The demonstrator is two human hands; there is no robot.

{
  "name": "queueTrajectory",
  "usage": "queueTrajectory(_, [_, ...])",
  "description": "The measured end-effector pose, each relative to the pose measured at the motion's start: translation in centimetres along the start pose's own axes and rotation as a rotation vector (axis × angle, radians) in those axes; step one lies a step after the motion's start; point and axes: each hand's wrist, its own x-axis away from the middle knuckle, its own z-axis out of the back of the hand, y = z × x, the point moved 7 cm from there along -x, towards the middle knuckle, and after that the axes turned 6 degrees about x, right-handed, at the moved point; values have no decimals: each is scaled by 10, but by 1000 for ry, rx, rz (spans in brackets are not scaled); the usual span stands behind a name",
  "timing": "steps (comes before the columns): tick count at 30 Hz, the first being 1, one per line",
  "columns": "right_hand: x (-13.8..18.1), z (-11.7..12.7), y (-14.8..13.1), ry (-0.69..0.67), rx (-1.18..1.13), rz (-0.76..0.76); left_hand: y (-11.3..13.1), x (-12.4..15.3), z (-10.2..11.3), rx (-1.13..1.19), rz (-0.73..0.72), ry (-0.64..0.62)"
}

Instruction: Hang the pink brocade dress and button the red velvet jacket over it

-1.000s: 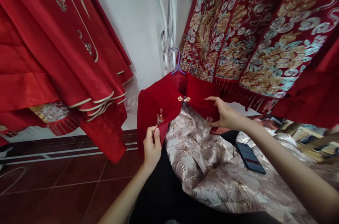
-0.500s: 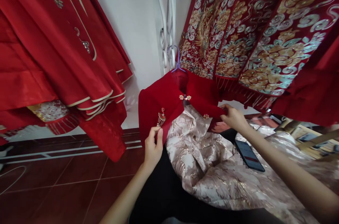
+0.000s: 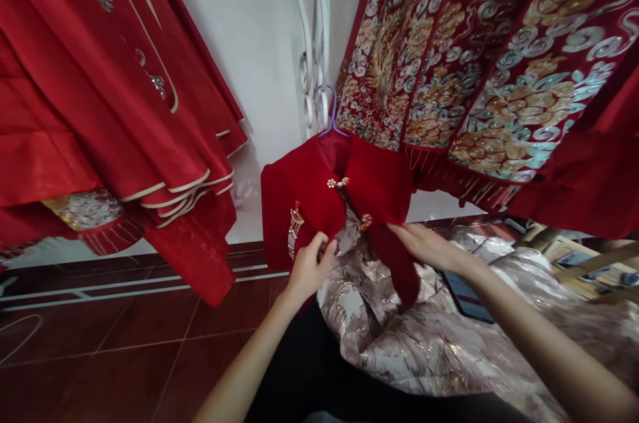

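Note:
A short red velvet jacket [image 3: 377, 183] hangs on a purple hanger [image 3: 333, 120] in front of me. Its neck is fastened by a beaded clasp [image 3: 338, 182], and a second flower-shaped bead ornament [image 3: 366, 221] sits lower on the right front. A beaded tassel brooch [image 3: 295, 226] decorates the left front. My left hand [image 3: 310, 268] pinches the lower edge of the left front. My right hand [image 3: 424, 246] is at the right front's edge, its fingertips partly hidden by the cloth. Pale metallic brocade fabric [image 3: 414, 350] lies beneath both hands.
A dark phone [image 3: 466, 296] rests on the brocade, partly behind my right forearm. Red garments [image 3: 164, 110] hang at the left, and an embroidered red garment [image 3: 479, 76] at the right. A white scrolled metal stand [image 3: 322, 30] holds the hanger.
Both hands have moved inward, bringing the jacket's two fronts closer together. The right front now hangs down over the brocade, and its bead ornament has shifted left.

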Motion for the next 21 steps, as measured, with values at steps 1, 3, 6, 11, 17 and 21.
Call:
queueTrajectory(1, [0,-11,-17,0,1,69,4,0,-8,14,-19,-43])
queueTrajectory(3, [1,-34,-43,26,39,159,6,3,-25,1,-59,-129])
queueTrajectory(6, [3,-64,-61,31,79,239,-3,11,-42,-80,-84,-256])
queueTrajectory(11, [-2,-83,-41,-105,-53,241,-29,10,-28,16,66,-333])
queueTrajectory(17, [-13,-54,-36,180,-174,165,-47,-20,23,193,160,98])
queueTrajectory(21, [-29,-59,-72,242,-12,234,-43,-34,53,39,8,519])
